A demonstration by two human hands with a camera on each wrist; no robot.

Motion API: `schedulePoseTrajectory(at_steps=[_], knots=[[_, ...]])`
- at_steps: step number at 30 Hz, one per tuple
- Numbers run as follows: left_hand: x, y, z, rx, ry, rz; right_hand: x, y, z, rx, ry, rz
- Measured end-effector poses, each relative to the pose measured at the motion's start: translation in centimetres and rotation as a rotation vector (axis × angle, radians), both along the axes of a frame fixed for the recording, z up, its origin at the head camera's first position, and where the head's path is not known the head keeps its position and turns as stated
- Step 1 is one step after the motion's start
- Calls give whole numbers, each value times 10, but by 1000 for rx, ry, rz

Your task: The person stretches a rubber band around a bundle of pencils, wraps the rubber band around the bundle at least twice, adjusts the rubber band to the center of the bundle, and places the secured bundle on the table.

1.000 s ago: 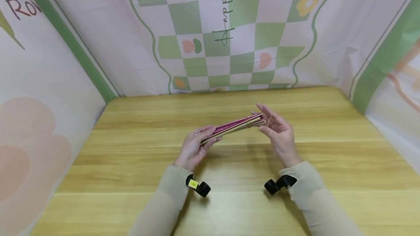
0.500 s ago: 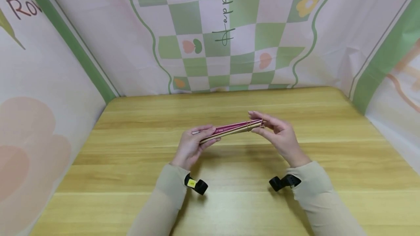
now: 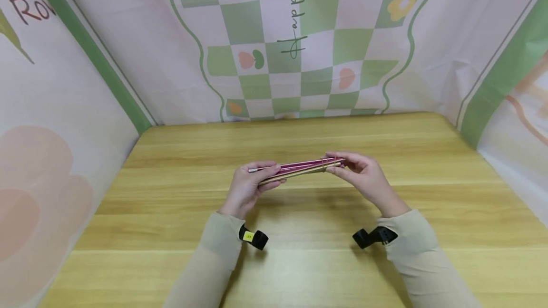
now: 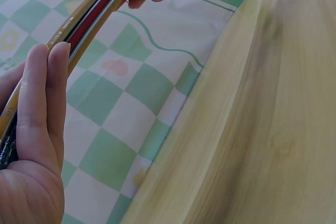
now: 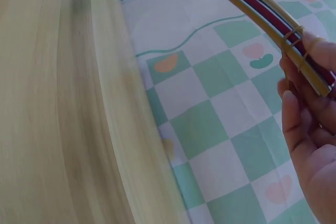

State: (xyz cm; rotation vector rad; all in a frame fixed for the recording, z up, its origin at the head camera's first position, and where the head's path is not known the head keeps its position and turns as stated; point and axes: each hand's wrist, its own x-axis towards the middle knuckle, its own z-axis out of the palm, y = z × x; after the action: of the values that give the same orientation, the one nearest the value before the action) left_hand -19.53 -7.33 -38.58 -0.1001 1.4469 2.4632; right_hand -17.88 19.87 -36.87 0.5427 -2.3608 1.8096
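A bundle of pencils, mostly purple-red and gold, is held up over the table, slanting slightly upward to the right. My left hand grips its left part, thumb on top and fingers underneath. In the left wrist view two straight fingers lie along the pencils. A tan rubber band wraps the bundle near its right end. Around that end curl the thumb and fingers of my right hand, with strands of the band running to them in the right wrist view. The pencil tips there are partly covered by the fingers.
Below the hands spreads a wood-grain table. A patterned cloth with green checks hangs behind its far edge, and similar cloth stands at both sides. Each wrist carries a black camera mount.
My right hand, first stretching a band loop past the bundle's right end, has come down and closed around that end. The bundle has tilted closer to level, and the left hand has shifted slightly left.
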Motion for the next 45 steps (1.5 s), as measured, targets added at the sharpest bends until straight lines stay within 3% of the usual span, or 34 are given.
schedulePoseTrajectory(at_steps=[17, 23, 27, 32, 39, 45], knots=[[-2, -5, 2, -64, 47, -3, -2, -2, 0, 16, -76, -39], [-1, -5, 2, -76, 53, -12, -5, 0, -2, -152, -139, -38], [-1, -5, 2, -74, 60, -31, -8, 2, -3, -298, -150, 42], [0, -5, 2, -57, 57, -43, -9, 3, -3, -367, -183, 151], [0, -5, 4, -14, 52, -49, -8, 4, -3, -303, -199, 93], [1, -4, 4, -49, 38, -39, -7, -1, -4, -213, -198, 62]])
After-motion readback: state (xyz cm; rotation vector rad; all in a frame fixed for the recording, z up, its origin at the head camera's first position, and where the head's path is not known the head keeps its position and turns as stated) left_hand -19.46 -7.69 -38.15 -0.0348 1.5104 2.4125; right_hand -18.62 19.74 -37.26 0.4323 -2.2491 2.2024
